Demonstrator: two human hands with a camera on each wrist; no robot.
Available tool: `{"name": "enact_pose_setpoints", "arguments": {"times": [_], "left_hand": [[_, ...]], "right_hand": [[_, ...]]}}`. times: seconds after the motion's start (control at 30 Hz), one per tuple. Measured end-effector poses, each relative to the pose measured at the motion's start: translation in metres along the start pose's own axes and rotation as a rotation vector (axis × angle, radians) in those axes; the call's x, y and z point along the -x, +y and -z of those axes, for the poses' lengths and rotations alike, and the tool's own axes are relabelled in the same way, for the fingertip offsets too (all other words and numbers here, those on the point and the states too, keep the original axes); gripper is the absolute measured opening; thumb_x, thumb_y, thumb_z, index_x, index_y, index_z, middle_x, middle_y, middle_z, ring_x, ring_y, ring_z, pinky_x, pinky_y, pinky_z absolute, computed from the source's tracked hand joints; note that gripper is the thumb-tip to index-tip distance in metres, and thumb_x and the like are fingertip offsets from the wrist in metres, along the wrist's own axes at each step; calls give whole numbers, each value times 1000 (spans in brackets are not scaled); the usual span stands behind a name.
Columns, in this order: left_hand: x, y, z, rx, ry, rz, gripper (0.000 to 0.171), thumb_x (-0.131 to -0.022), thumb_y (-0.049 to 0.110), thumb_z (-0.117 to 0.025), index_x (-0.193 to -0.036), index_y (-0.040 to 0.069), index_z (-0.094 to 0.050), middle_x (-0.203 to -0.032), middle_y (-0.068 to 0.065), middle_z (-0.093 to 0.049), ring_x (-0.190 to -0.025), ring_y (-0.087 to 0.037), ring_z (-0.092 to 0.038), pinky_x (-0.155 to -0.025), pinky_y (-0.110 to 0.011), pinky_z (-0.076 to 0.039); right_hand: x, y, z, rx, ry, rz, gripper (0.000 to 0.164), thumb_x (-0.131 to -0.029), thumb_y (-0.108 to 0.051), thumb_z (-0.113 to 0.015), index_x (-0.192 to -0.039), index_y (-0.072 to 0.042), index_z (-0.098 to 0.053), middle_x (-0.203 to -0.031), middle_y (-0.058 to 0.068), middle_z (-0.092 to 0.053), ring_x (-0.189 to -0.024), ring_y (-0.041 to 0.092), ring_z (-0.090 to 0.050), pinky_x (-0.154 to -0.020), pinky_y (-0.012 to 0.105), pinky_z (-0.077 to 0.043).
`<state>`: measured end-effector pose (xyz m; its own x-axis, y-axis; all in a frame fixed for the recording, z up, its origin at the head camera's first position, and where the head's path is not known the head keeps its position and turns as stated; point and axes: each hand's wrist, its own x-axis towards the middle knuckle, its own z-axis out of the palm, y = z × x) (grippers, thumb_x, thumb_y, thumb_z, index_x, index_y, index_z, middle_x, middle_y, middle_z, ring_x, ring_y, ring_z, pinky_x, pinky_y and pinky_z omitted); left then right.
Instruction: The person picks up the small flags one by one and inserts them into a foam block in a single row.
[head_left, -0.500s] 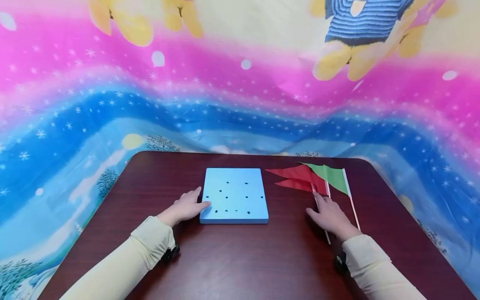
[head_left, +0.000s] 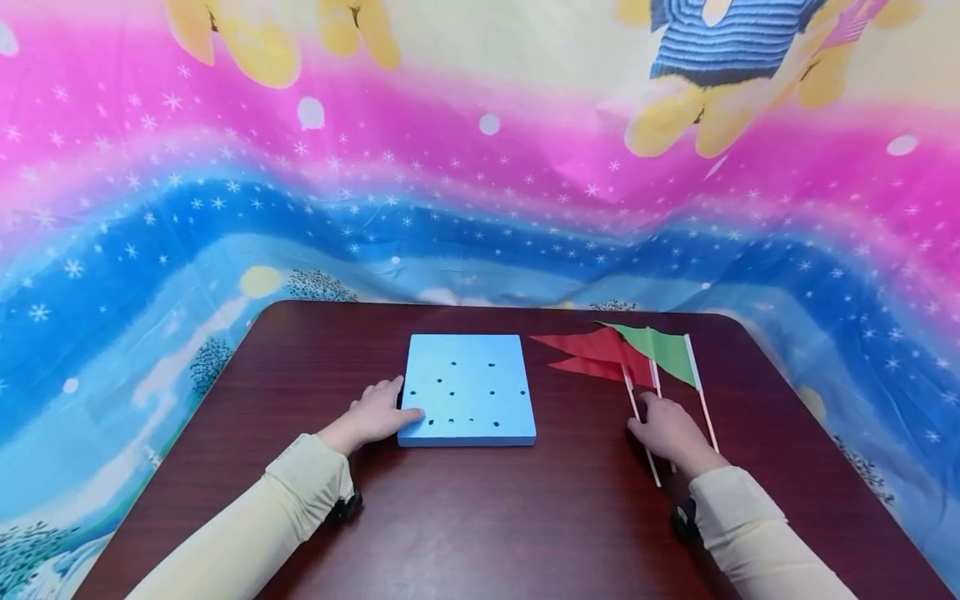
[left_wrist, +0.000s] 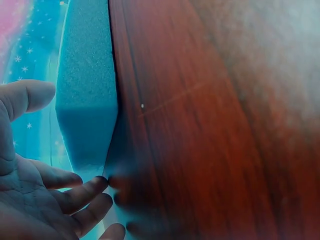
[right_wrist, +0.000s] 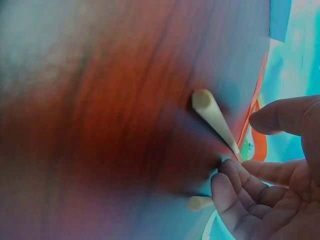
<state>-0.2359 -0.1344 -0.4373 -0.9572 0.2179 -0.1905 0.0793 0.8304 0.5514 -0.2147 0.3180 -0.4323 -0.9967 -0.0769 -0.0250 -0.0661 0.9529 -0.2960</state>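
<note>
Overall, a pink-and-blue cloth (head_left: pixel 450 167) printed with snowflakes hangs behind a dark wooden surface (head_left: pixel 465 517). Near the surface's centre, a pale blue board (head_left: pixel 472 379) lies flat. To its right lie two red flags (head_left: pixel 585 344) and a green flag (head_left: pixel 671 357), cloth at the far ends. Two hands reach in. The left hand (head_left: pixel 375 414) rests at the board's left edge, thumb on top, fingers outstretched beside it. The right hand (head_left: pixel 669 429), much nearer the flags, sits over their pale sticks (head_left: pixel 651 458), thumb and curved fingers parted about one; whether both touch it, I cannot tell. The sticks run away from the person, far ends angled slightly left. Small dark holes (head_left: pixel 492 392) dot the board. No brand, label or writing is legible.
</note>
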Motion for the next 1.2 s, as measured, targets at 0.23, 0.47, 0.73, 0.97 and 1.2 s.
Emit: {"name": "enact_pose_setpoints", "arguments": {"times": [0.23, 0.47, 0.73, 0.97, 1.2], "left_hand": [[2, 0, -2, 40, -14, -24, 106, -80, 54, -71, -153, -2, -18, -152, -27, -25, -139, -47, -18, -103, -70, -13], [1, -5, -4, -28, -16, -63, 126, -64, 64, -79, -154, 1, -16, -151, -24, -29, -137, -44, -24, -101, -68, -19], [-2, -9, -3, -105, -10, -87, 126, -64, 68, -77, -154, 3, -18, -149, -22, -32, -135, -41, -28, -100, -65, -23], [-2, -6, 0, -133, -7, -97, 126, -63, 70, -76, -154, 3, -20, -152, -20, -30, -136, -40, -26, -100, -65, -21], [-1, -5, 2, -100, -16, -105, 122, -65, 65, -77, -154, 3, -20, -156, -16, -26, -140, -38, -23, -101, -68, -18]], "right_hand": [[-1, 4, -1, 32, -33, -18, 27, -86, -16, -61, -98, 7, -59, -74, 11, -59, -66, 25, -56, -66, 44, -47], [-2, 4, -2, 20, -64, -33, 19, -87, -13, -60, -94, 4, -59, -68, 6, -55, -60, 20, -53, -61, 40, -46], [1, 2, -1, -24, -71, -47, 10, -89, -9, -57, -92, 1, -56, -66, 6, -54, -56, 19, -52, -57, 38, -45], [2, 0, 1, -27, -83, -88, 12, -87, -8, -55, -95, 0, -54, -70, 8, -56, -57, 20, -54, -54, 37, -44], [1, 0, -2, -29, -94, -95, 17, -87, -6, -53, -101, 2, -52, -71, 9, -56, -57, 21, -55, -53, 37, -45]]}}
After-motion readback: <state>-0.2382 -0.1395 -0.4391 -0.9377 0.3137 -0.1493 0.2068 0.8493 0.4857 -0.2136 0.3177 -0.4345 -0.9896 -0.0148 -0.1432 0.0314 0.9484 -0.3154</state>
